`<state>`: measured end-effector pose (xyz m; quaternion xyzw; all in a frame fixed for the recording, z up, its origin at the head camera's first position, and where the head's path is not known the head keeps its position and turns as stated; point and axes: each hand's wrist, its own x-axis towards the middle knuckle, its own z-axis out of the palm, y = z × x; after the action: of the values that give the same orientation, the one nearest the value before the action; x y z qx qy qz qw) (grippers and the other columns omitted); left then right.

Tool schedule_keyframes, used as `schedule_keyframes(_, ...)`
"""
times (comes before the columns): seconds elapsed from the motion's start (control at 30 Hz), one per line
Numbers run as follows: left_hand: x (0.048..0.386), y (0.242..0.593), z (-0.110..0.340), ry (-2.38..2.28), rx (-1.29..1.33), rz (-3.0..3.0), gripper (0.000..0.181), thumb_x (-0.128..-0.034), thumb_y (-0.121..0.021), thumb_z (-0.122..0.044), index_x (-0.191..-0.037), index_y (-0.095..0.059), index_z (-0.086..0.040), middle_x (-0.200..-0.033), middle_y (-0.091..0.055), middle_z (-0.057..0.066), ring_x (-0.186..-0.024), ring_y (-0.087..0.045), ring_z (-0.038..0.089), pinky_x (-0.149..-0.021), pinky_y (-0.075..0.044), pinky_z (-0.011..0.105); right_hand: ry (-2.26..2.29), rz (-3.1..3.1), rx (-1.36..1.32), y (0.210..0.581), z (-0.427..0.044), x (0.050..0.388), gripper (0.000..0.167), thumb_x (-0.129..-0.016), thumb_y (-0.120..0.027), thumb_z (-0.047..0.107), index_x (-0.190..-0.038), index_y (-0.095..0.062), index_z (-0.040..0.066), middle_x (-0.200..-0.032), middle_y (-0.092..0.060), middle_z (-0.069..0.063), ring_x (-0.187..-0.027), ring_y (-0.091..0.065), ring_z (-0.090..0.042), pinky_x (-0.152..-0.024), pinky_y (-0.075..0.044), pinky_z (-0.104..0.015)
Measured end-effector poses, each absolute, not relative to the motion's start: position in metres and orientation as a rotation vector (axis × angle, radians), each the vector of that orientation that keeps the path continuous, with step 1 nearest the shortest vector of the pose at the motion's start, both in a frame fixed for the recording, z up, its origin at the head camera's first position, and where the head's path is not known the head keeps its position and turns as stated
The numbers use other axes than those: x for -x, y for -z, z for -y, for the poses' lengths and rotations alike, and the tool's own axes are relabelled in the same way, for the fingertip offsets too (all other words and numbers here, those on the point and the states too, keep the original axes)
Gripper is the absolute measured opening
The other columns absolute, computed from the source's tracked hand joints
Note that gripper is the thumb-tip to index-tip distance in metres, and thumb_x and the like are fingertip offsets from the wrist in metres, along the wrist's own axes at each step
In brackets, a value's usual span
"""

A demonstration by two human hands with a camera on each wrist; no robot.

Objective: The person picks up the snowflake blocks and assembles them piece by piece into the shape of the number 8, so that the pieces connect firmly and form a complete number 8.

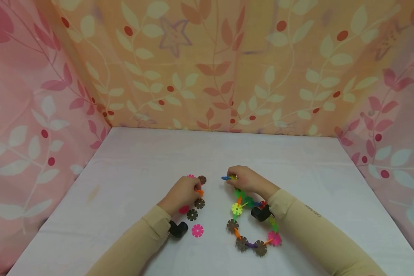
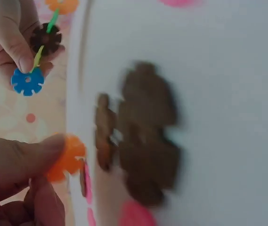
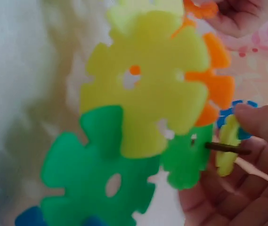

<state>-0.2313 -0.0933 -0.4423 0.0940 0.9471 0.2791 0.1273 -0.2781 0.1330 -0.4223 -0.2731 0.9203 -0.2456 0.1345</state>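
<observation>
Orange and notched, a flat disc [image 2: 72,156] was pinched in the left hand [image 1: 183,192] — the right hand [image 1: 247,179] gripped a multicoloured chain [image 1: 237,209] of interlocked discs.

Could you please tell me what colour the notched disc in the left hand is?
The notched disc is orange, seen best in the left wrist view.

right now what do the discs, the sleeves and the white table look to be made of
Discs: probably moulded plastic, smooth with a soft sheen at most; solid even colours and clean-cut notches suggest it.
Sleeves: fabric, matte, creasing near the cuffs; the fibre can't be told.
Table: matte white surface, perhaps cloth or a coated board; no clear weave shows.
</observation>
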Motion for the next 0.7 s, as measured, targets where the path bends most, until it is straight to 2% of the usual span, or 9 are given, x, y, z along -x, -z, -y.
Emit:
schedule_keyframes(0.13, 0.237, 0.441, 0.088, -1.163, -0.137, -2.564, 0.015, -0.0797, -0.071, -0.02, -0.074, -0.06, -0.011, -0.074, -0.058, 0.001, -0.065, -0.054, 0.014, -0.055, -0.046, 0.024, 0.791, -2.625, 0.883, 0.421, -0.133, 0.278, 0.006, -0.086, -0.062, 0.016, -0.082, -0.062, 0.012, -0.066, -0.052, 0.005, -0.063, -0.048, -0.012, -0.059, -0.043, -0.027)
schedule_keyframes(0.33, 0.246, 0.442, 0.077, -1.705, 0.173, -2.121, 0.015, -0.0873, -0.062, -0.016, -0.091, -0.065, -0.001, -0.083, -0.063, 0.008, -0.065, -0.062, 0.013, -0.065, -0.053, 0.024, 0.798, -2.63, 1.015, 0.416, -0.129, 0.273, 0.007, -0.086, -0.062, 0.013, -0.085, -0.066, 0.007, -0.071, -0.054, 0.006, -0.066, -0.048, -0.012, -0.064, -0.044, -0.026)
schedule_keyframes(0.47, 0.247, 0.442, 0.073, -1.819, 0.234, -1.999, 0.02, -0.0903, -0.057, -0.015, -0.099, -0.064, 0.002, -0.086, -0.064, 0.011, -0.066, -0.065, 0.012, -0.068, -0.053, 0.024, 0.779, -2.66, 1.045, 0.412, -0.127, 0.27, 0.006, -0.085, -0.063, 0.013, -0.087, -0.066, 0.008, -0.079, -0.057, 0.006, -0.069, -0.049, -0.011, -0.067, -0.045, -0.025)
schedule_keyframes(0.7, 0.246, 0.442, 0.068, -1.912, 0.261, -1.932, 0.016, -0.0895, -0.058, -0.012, -0.093, -0.063, 0.003, -0.081, -0.065, 0.011, -0.062, -0.065, 0.012, -0.063, -0.053, 0.022, 0.825, -2.652, 1.088, 0.413, -0.125, 0.269, 0.004, -0.085, -0.063, 0.01, -0.084, -0.065, 0.006, -0.077, -0.055, 0.005, -0.067, -0.048, -0.01, -0.065, -0.044, -0.024)
